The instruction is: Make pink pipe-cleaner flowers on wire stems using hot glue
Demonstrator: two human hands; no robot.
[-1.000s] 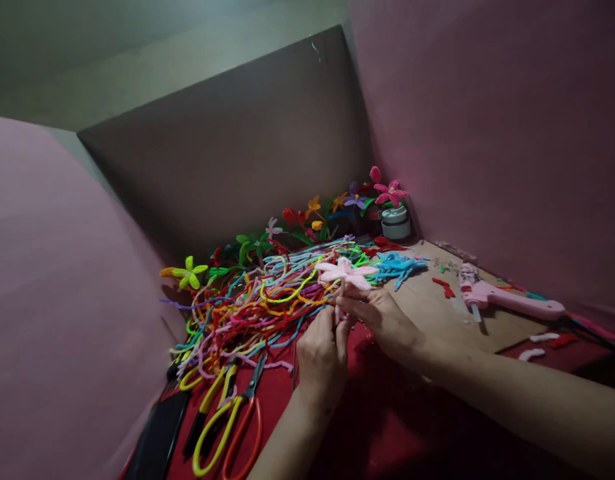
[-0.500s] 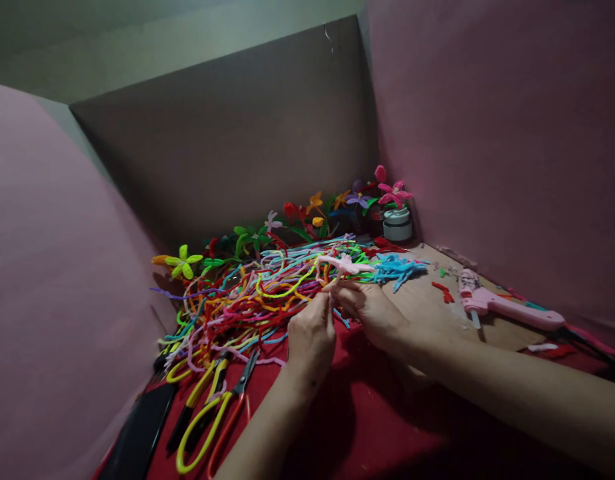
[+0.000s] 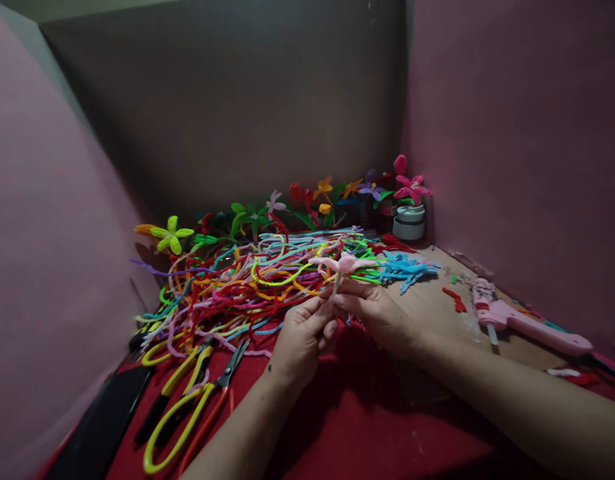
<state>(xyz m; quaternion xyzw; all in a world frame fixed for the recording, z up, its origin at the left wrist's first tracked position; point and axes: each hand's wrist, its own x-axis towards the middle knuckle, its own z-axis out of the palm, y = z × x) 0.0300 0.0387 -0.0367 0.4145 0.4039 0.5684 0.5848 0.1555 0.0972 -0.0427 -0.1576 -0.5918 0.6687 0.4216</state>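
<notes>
A pale pink pipe-cleaner flower [image 3: 345, 263] stands upright on a thin stem, its petals spread to both sides. My left hand [image 3: 303, 333] pinches low on that stem with closed fingers. Just above and to the right, my right hand [image 3: 375, 308] also has thumb and fingers closed on the stem under the petals. Right behind the hands lies a big tangled heap of coloured pipe cleaners [image 3: 237, 283]. A bundle of short blue pipe cleaners [image 3: 406, 268] rests to the right of the flower.
Scissors [image 3: 207, 393] and yellow-handled pliers [image 3: 175, 383] lie at the left by a black flat object [image 3: 105, 420]. On a brown board [image 3: 427, 300] at the right is a pink glue gun [image 3: 527, 320]. Finished flowers [image 3: 172, 233] line the back near a pale jar [image 3: 409, 222].
The flower has turned more upright, its stem now showing between my hands. My left hand has rolled, showing more of its fingers. The whole view has shifted and tilted downward.
</notes>
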